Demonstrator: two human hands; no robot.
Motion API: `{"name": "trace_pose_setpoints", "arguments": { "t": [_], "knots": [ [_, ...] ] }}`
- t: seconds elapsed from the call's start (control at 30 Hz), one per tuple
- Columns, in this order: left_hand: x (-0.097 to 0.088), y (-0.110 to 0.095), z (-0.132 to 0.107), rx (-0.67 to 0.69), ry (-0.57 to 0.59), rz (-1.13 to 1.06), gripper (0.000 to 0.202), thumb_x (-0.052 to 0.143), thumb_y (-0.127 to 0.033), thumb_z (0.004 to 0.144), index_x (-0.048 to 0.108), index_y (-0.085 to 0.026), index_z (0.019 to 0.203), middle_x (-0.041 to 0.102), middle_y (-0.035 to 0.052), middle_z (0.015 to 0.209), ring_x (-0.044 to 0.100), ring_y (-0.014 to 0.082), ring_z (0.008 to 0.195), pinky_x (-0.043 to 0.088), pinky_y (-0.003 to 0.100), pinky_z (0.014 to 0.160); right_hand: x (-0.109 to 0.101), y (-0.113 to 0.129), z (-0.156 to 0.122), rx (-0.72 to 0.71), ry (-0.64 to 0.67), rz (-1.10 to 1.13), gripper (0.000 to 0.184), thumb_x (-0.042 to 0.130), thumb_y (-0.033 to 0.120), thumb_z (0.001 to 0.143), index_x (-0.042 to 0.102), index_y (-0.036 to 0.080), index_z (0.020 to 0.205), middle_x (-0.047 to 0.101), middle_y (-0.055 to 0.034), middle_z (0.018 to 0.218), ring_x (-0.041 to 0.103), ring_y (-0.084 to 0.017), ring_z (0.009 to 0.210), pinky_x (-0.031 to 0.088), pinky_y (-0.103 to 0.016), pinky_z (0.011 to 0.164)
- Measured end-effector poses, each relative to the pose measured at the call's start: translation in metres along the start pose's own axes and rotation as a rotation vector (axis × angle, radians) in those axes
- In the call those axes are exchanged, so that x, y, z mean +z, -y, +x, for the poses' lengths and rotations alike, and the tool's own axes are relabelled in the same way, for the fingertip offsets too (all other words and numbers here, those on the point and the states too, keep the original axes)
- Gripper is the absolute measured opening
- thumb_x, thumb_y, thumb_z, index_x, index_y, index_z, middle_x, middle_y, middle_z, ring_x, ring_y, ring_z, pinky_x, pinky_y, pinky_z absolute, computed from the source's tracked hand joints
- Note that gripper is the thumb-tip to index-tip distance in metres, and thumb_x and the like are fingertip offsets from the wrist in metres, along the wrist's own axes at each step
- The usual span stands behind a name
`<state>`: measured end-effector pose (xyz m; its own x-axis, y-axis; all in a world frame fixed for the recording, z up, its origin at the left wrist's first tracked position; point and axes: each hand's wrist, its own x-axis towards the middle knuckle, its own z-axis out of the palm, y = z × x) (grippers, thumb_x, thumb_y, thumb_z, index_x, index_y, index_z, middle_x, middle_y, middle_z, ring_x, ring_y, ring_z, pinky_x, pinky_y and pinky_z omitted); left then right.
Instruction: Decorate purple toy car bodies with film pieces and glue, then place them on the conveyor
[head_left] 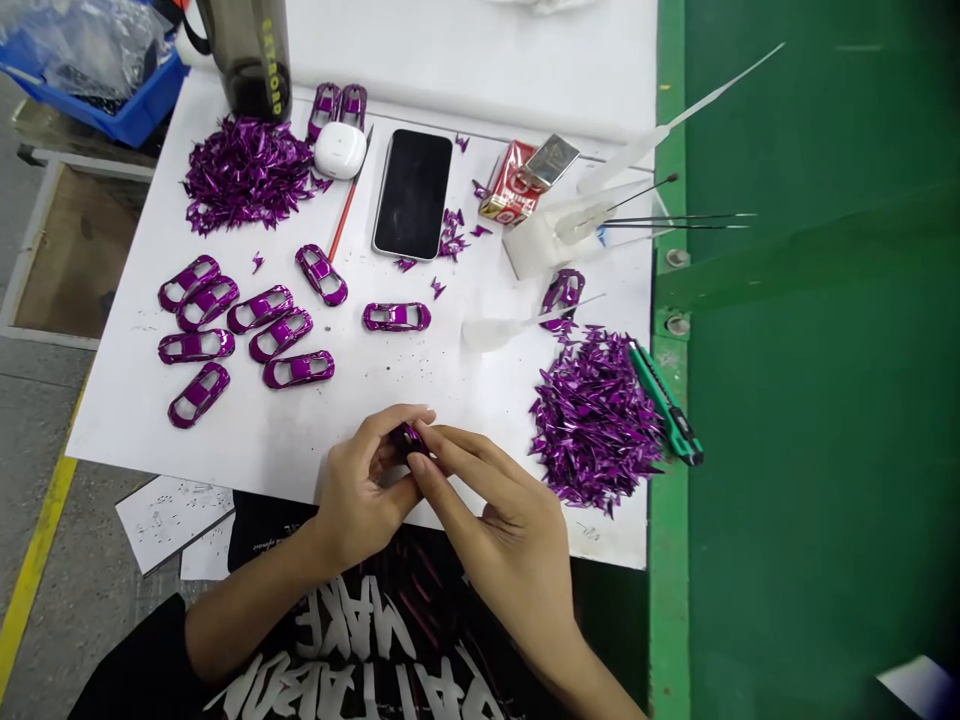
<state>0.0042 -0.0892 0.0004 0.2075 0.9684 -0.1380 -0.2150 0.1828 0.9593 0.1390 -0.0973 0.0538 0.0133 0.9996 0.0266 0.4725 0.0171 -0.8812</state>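
Near the front edge of the table, my left hand [364,475] is closed around a shiny purple toy car body [409,438], mostly hidden by fingers. My right hand [502,500] pinches at its right end with thumb and fingertips; whether a small part is also between them is hidden. More purple toy car bodies, including one alone [397,317], lie beyond my hands and in a group [270,308] at the left. A heap of small pointed purple pieces [598,415] is right of my right hand; another heap [247,175] sits at the back left.
A green utility knife [666,400] lies by the right heap. White dropper bottles [491,333], a white block with thin rods [529,245], a red box [511,182], a phone [413,195], a red pencil-like stick [345,215], a white case [340,150] and a dark bottle [251,60] stand or lie behind.
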Motion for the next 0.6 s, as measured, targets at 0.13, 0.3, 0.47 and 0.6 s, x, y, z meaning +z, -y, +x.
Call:
{"name": "trace_pose_setpoints", "arguments": {
  "t": [0.13, 0.3, 0.47, 0.6],
  "knots": [
    [0.002, 0.004, -0.001, 0.093, -0.069, 0.163, 0.035, 0.061, -0.021, 0.101, 0.058, -0.022, 0.137, 0.071, 0.0115, 0.134, 0.075, 0.021, 0.107, 0.065, 0.034, 0.092, 0.01, -0.001, -0.003, -0.055, -0.029, -0.05, 0.035, 0.064, 0.014, 0.105, 0.074, 0.032, 0.133, 0.07, -0.0043, 0.12, 0.071, -0.028, 0.101, 0.067, -0.04, 0.085],
    [-0.005, -0.003, 0.003, -0.038, 0.061, -0.077, 0.084, 0.065, -0.02, 0.098, 0.018, -0.028, 0.167, 0.069, 0.0135, 0.133, 0.072, 0.0226, 0.114, 0.061, 0.037, 0.1, 0.005, 0.003, 0.0, -0.205, -0.02, -0.244, 0.036, 0.059, 0.012, 0.107, 0.071, 0.032, 0.135, 0.068, -0.0069, 0.123, 0.066, -0.032, 0.107, 0.063, -0.049, 0.089],
    [-0.015, -0.002, 0.001, -0.037, 0.254, -0.086, 0.102, 0.066, -0.014, 0.094, -0.001, -0.028, 0.17, 0.072, 0.0095, 0.115, 0.072, 0.021, 0.101, 0.059, 0.04, 0.098, -0.023, 0.005, 0.012, -0.193, 0.218, -0.254, 0.04, 0.061, 0.02, 0.107, 0.061, 0.033, 0.145, 0.063, -0.0055, 0.136, 0.062, -0.033, 0.122, 0.059, -0.052, 0.103],
    [-0.017, 0.007, -0.002, 0.02, 0.256, 0.066, 0.087, 0.06, -0.015, 0.096, 0.013, -0.026, 0.169, 0.07, 0.0086, 0.11, 0.07, 0.0217, 0.096, 0.061, 0.04, 0.09, -0.021, 0.002, 0.015, -0.195, 0.357, -0.167, 0.051, 0.052, 0.008, 0.106, 0.057, 0.034, 0.149, 0.066, -0.0017, 0.135, 0.068, -0.026, 0.117, 0.061, -0.041, 0.103]
  ]
}}
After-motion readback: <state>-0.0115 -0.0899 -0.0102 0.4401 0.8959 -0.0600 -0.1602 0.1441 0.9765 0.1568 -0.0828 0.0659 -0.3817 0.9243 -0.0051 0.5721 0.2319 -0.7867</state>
